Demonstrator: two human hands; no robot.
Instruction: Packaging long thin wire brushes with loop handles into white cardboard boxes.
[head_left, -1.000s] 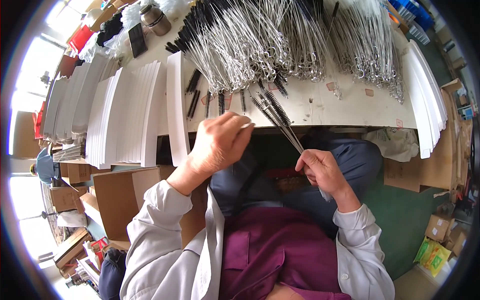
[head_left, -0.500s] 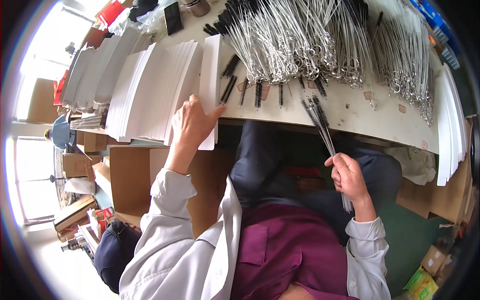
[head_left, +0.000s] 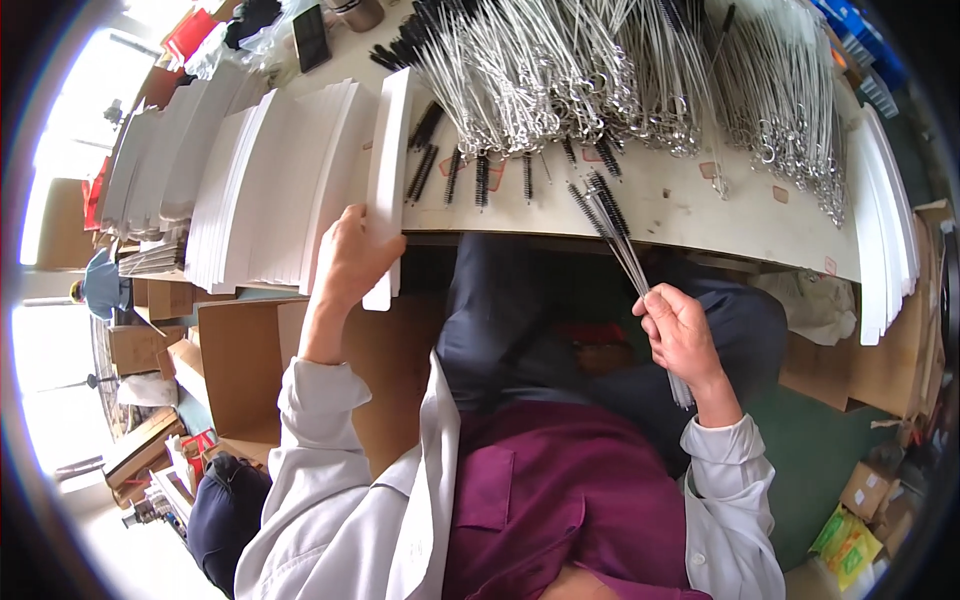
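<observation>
My left hand is closed around the near part of a long, narrow white box, thumb on its right side and fingers on its left. This box stands on edge at the right end of a row of similar white boxes, its near end sticking out past the table edge. In my right hand is a bundle of thin wire brushes, gripped by the wire stems. Their black bristle ends point up and away, over the table's front edge, and the stem ends hang below my fist.
A big heap of wire brushes with looped ends covers the back of the table. Several black bristle ends poke out beneath it. More white boxes stand at the right edge. An open cardboard carton sits below left.
My left hand has closed in on the end white box, which has turned to show a narrower side. The right hand still holds the brush bundle. The whole view has shifted slightly.
</observation>
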